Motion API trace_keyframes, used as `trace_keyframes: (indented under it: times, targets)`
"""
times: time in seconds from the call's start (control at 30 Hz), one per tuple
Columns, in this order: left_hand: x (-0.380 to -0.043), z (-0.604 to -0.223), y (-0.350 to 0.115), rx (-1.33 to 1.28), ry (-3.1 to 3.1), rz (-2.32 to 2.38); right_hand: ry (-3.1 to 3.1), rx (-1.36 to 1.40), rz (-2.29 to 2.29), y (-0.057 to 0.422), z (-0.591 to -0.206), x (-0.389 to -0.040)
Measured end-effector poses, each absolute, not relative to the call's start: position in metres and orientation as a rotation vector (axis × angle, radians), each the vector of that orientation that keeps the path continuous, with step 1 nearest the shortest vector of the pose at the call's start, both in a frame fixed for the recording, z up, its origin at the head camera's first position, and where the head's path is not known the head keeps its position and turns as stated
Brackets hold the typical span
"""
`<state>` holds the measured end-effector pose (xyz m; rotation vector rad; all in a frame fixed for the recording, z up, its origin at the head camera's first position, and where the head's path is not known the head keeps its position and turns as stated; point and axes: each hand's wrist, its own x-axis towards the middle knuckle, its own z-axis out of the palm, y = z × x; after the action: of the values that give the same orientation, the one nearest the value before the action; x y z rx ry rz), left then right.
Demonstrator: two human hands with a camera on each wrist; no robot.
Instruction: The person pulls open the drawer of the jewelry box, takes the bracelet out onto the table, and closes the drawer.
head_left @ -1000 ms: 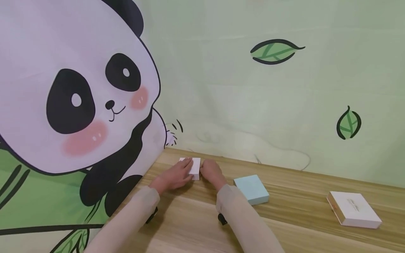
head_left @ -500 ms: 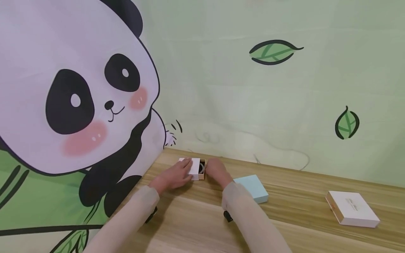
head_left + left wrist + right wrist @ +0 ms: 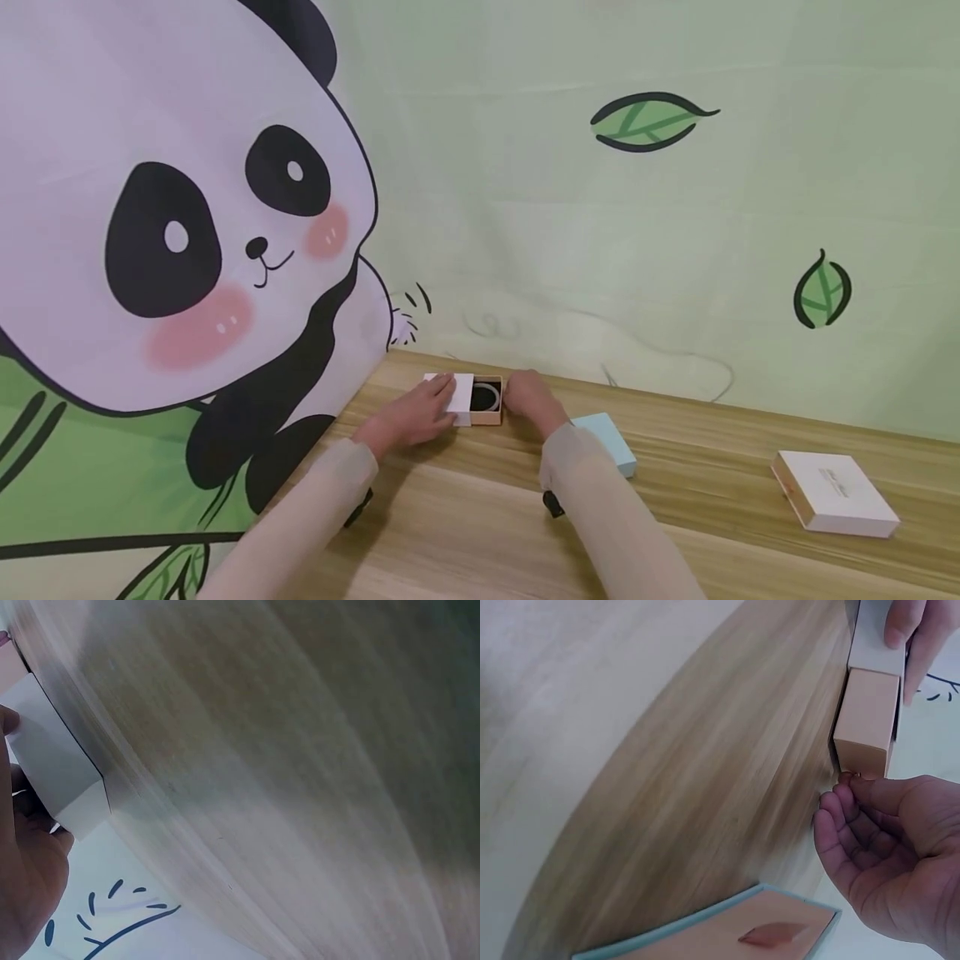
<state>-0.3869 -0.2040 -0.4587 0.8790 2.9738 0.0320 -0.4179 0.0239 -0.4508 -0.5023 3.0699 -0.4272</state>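
At the far left of the table lies a small drawer box, its peach-coloured drawer [image 3: 866,705] standing partly out of a white sleeve [image 3: 56,742]. My left hand [image 3: 412,414] grips the sleeve, fingers across the top and thumb at the near side. Thumb and fingertips of my right hand [image 3: 896,847] pinch a small pull at the drawer's end. Black lining fills the drawer, and a pale ring-shaped bracelet [image 3: 491,392] lies in it, its left part under the sleeve.
Right of the drawer box sits a light blue box [image 3: 609,437], partly behind my right sleeve; its end facing the right wrist camera is peach with a brown tab [image 3: 774,933]. Farther right is a white box [image 3: 840,496] with small lettering. A panda-printed cloth backs the wooden table [image 3: 450,533].
My right hand has moved right, drawing the drawer out of the sleeve and uncovering the bracelet. The left hand has stayed on the sleeve.
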Motion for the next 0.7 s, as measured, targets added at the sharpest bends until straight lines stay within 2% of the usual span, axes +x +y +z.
trace_keyframes:
  times: [0.27,0.7]
  targets:
    - [-0.387,-0.46,-0.205,0.849,2.953,0.049,2.98,-0.499,-0.428,0.032,-0.445,-0.415]
    - [-0.387,-0.457,-0.206,0.84,2.958,0.041,2.87,-0.345,-0.578,0.04,-0.439,-0.416]
